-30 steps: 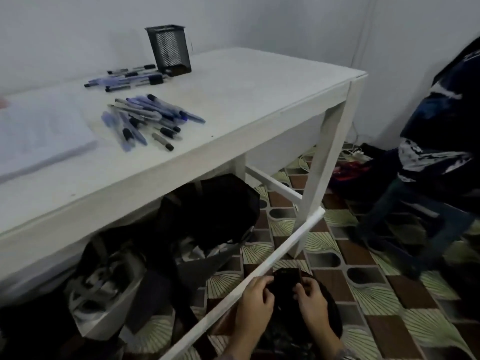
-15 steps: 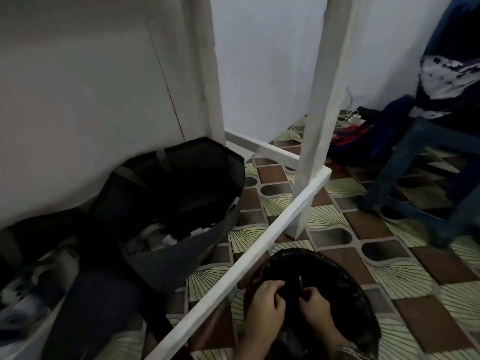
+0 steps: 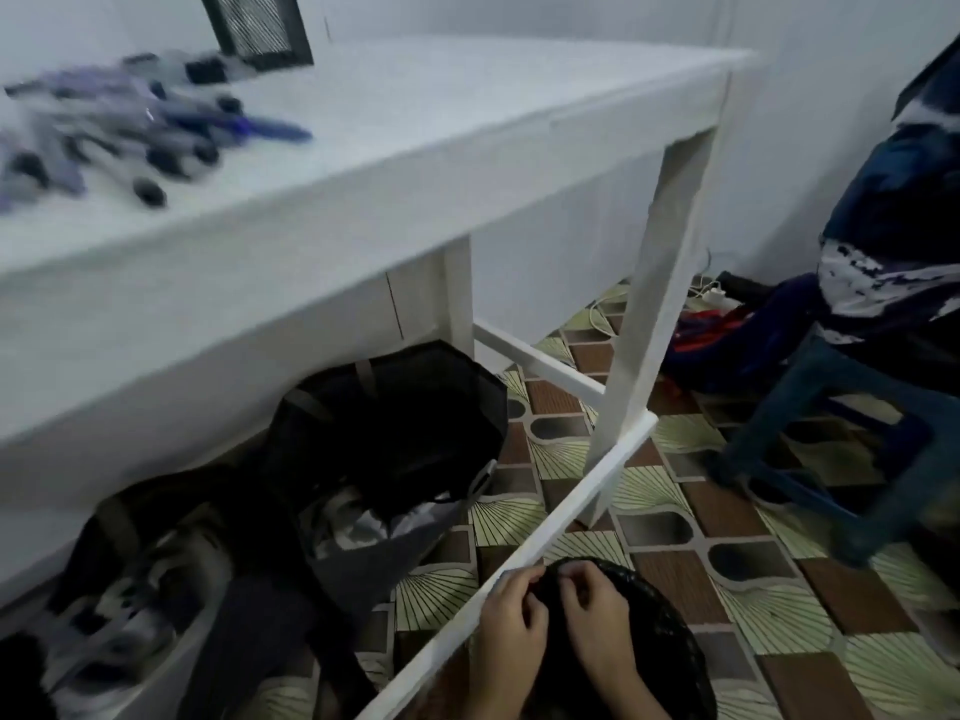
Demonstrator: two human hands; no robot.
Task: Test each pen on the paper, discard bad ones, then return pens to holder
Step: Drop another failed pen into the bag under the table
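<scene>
My grip pinches the soft rim of the black bag (image 3: 670, 615), left hand (image 3: 511, 618) and right hand (image 3: 597, 613) both, on the floor below the tabletop (image 3: 467, 122). The pens (image 3: 145, 127) lie heaped on the tabletop's left. They look light, stiff and roll-prone, so I'd take each mid-barrel.

Matt white-painted table (image 3: 467, 163), glossy black bag (image 3: 670, 631)

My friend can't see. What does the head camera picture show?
The left hand and right hand pinch a black bag on the floor beside a white table. Blurred pens and a mesh holder sit on it.
</scene>
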